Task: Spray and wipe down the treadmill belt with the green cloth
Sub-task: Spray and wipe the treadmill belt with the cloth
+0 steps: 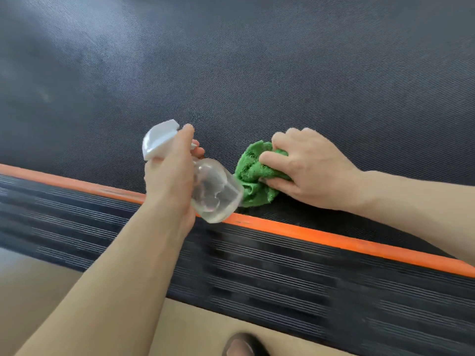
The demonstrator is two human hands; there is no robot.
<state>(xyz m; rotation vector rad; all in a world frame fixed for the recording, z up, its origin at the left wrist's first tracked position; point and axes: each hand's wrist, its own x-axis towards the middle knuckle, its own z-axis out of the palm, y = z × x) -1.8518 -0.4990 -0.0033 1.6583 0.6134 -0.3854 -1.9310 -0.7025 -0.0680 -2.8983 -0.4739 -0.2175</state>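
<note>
A: How are the hands posed in the head view?

B: The left hand (168, 173) is raised over the edge of the treadmill belt (257, 73), its fingers wrapped round the neck of a spray bottle (214, 190). One fingertip is laid along the white trigger head (159, 138), and the bottle is tilted so that its base points down and toward the right. The right hand (305, 168) is laid low on the belt, fingers curled and clamped on the green cloth (250, 176), which is bunched against the belt close to the orange strip (321, 237).

A: And what is seen of materials and shapes?

B: The bottle body is clear, rounded plastic; the liquid level cannot be told. The cloth is a looped, fluffy weave, crumpled into folds. The belt is dark with a fine diamond-like texture and pale, hazy patches toward the upper left. Beside the orange strip, a black ribbed side rail (257, 273) is seen, blurred, with a tan floor (231, 327) below it.
</note>
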